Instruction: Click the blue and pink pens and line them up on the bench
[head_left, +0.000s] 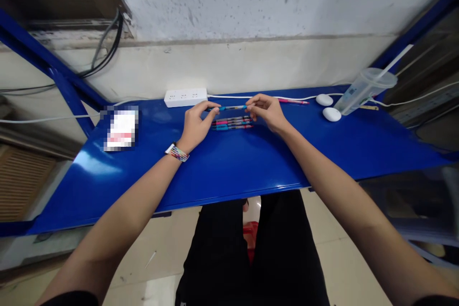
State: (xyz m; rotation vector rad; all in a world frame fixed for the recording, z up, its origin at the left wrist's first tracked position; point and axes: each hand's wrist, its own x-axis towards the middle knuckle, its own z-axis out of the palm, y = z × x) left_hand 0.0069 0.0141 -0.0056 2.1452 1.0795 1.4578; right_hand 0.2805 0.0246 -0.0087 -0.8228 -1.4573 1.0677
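A blue pen [233,107] is stretched level between my two hands, just beyond a row of pens. My left hand [198,123] pinches its left end between thumb and fingers. At the other end my right hand [267,111] grips it with the fingertips. Nearer to me, several pens [232,123] with blue, pink and dark parts lie side by side on the blue table [229,167]. Just right of my right hand, a pink-red pen [294,101] lies by itself near the wall.
At the back stands a white power strip [185,97] with a cable running right. Two white rounded objects [332,114] lie beside a clear plastic cup [362,91] with a straw. A blurred-out white item [122,128] is at the left. Blue frame posts flank the table.
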